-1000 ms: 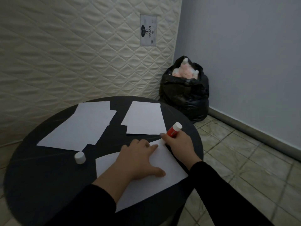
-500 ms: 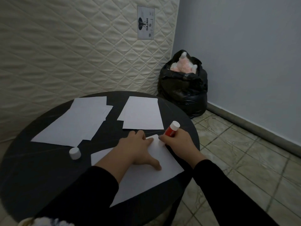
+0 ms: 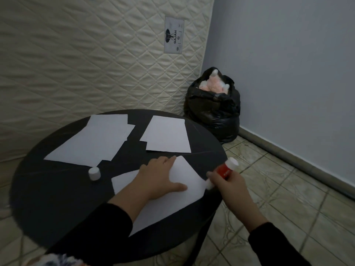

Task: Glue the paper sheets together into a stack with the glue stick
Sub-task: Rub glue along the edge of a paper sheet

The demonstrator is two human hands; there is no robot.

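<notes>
A white paper sheet (image 3: 184,175) lies at the near right of the round black table (image 3: 57,198). My left hand (image 3: 159,177) presses flat on it with fingers spread. My right hand (image 3: 228,181) grips a red glue stick (image 3: 223,170), tilted, with its white tip touching the sheet's right edge. The stick's white cap (image 3: 94,172) stands on the table to the left. Two more groups of white sheets lie farther back: overlapping sheets (image 3: 96,141) at the left and a smaller pile (image 3: 167,134) at the centre.
A quilted mattress (image 3: 86,54) leans against the wall behind the table. A full black rubbish bag (image 3: 213,110) sits in the corner on the tiled floor (image 3: 288,189). The table's right edge lies just under my right hand.
My right hand has slid the glue stick down the sheet's right edge from the far corner toward me. My left hand stays pressed on the sheet. The camera tilted down slightly.
</notes>
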